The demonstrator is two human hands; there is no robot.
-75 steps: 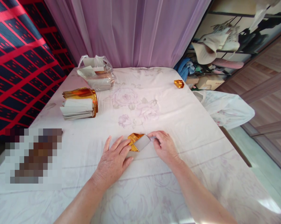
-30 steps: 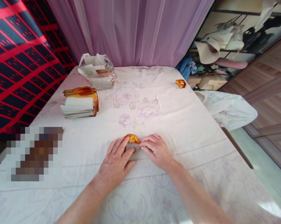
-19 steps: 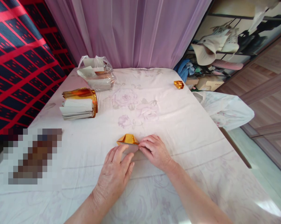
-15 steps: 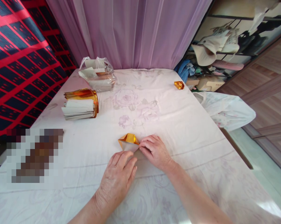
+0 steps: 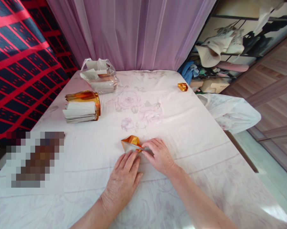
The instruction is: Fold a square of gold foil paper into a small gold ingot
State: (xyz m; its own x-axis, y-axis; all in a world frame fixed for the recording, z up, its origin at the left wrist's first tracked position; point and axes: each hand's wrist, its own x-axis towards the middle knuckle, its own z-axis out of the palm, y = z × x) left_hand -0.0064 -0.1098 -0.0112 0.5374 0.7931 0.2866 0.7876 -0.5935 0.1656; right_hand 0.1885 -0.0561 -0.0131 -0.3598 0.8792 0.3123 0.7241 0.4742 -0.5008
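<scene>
A sheet of gold foil paper [image 5: 132, 140], partly folded and pale on its inner side, lies on the cloth-covered table in front of me. My right hand [image 5: 159, 156] pinches its right corner between thumb and fingers. Along the near edge of the paper rest the fingertips of my left hand [image 5: 124, 171]; its fingers are stretched out flat and its thumb points to the right. A small gold fold shows between the two hands, partly hidden by my fingers.
At the left stands a stack of gold and white paper [image 5: 82, 109], with a clear plastic bag [image 5: 99, 78] of paper behind it. A folded gold piece [image 5: 183, 86] sits by the far right edge. A white bag [image 5: 236, 111] hangs beside the table. Something blurred [image 5: 37, 159] lies at left.
The near right part of the foil paper has been folded so that a gold flap shows there. My left hand has shifted slightly, its fingers straighter against the paper. The right hand keeps its pinch.
</scene>
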